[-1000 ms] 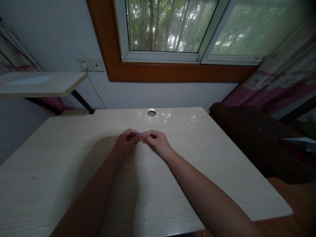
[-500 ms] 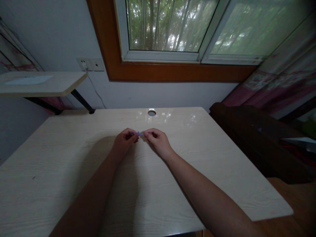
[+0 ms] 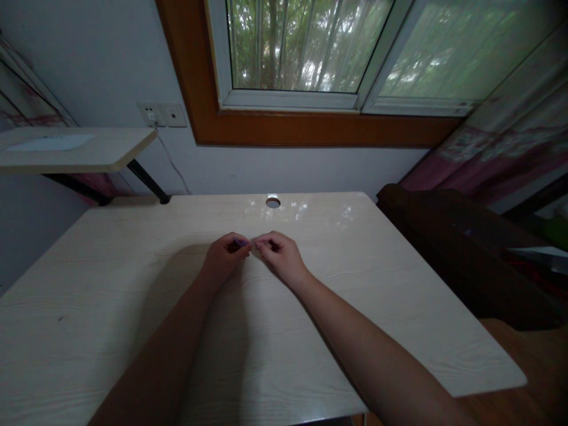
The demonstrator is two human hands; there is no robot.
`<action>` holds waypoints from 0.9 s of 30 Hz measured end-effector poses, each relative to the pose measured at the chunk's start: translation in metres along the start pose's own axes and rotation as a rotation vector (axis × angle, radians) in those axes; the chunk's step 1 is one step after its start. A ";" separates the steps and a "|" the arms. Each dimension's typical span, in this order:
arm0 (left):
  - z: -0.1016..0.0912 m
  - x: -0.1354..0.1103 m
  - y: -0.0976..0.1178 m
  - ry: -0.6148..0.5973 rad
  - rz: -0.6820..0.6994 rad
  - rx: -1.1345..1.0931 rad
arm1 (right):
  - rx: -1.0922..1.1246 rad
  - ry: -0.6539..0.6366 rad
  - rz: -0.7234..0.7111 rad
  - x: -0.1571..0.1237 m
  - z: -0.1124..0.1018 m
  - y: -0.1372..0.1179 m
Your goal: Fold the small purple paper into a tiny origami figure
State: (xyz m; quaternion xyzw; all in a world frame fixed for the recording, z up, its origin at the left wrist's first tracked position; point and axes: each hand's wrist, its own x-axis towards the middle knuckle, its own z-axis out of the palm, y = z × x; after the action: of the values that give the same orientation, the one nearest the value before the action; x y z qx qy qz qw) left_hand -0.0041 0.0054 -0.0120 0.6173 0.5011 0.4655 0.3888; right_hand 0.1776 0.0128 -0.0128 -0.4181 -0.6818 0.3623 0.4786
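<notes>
Above the middle of the table, my left hand (image 3: 223,255) pinches a small, thin purple strip (image 3: 240,242) between thumb and fingers. Most of the strip is hidden by the fingers, so its exact kind does not show. Close by on the right, my right hand (image 3: 284,257) is closed in a pinch, thumb against fingers. Whatever lies between those fingertips is too small or covered to make out. The two sets of fingertips almost meet.
Both forearms cross a pale wood-grain table (image 3: 355,260) with a round cable hole (image 3: 273,203) near its back edge. A raised shelf (image 3: 128,145) on black legs stands at the left. Dark wooden furniture (image 3: 444,236) lies along the right side, below a curtain (image 3: 501,142).
The purple strip, which spanned the gap between both hands, now shows only inside my left hand's pinch. Both hands have stayed nearly in place.
</notes>
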 end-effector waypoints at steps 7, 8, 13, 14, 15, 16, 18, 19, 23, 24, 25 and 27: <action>-0.001 0.000 0.003 0.057 -0.005 0.027 | -0.111 0.073 -0.088 0.000 -0.003 -0.004; -0.001 0.000 0.002 0.063 -0.009 0.032 | -0.119 0.090 -0.095 0.000 -0.003 -0.004; 0.000 0.001 -0.001 0.065 -0.006 0.043 | -0.122 0.083 -0.126 0.001 -0.002 -0.002; 0.000 0.001 -0.002 0.061 -0.004 0.040 | -0.121 0.064 -0.128 0.001 -0.002 -0.002; 0.000 0.001 -0.003 0.057 -0.001 0.038 | -0.124 0.044 -0.132 0.001 -0.002 -0.002; 0.001 0.001 -0.003 0.053 0.003 0.037 | -0.129 0.027 -0.134 0.001 -0.002 -0.001; 0.001 0.001 -0.004 0.044 0.012 0.035 | -0.143 0.003 -0.138 0.000 -0.002 -0.001; 0.001 0.001 -0.004 0.039 0.015 0.032 | -0.148 -0.001 -0.138 0.000 -0.002 -0.001; 0.001 0.002 -0.005 0.005 0.015 -0.020 | -0.131 0.020 -0.125 0.000 -0.002 0.001; 0.001 0.003 -0.005 -0.005 0.010 -0.045 | -0.121 0.030 -0.116 0.000 -0.003 0.001; 0.002 0.003 -0.005 -0.015 0.004 -0.074 | -0.112 0.040 -0.103 0.001 -0.003 0.002; 0.002 0.003 -0.004 -0.025 -0.010 -0.131 | -0.091 0.061 -0.075 0.001 -0.003 0.003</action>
State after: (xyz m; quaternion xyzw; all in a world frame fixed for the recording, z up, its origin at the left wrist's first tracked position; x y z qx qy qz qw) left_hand -0.0028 0.0091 -0.0154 0.5935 0.4678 0.4877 0.4371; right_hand 0.1810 0.0151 -0.0138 -0.4244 -0.6978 0.3000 0.4930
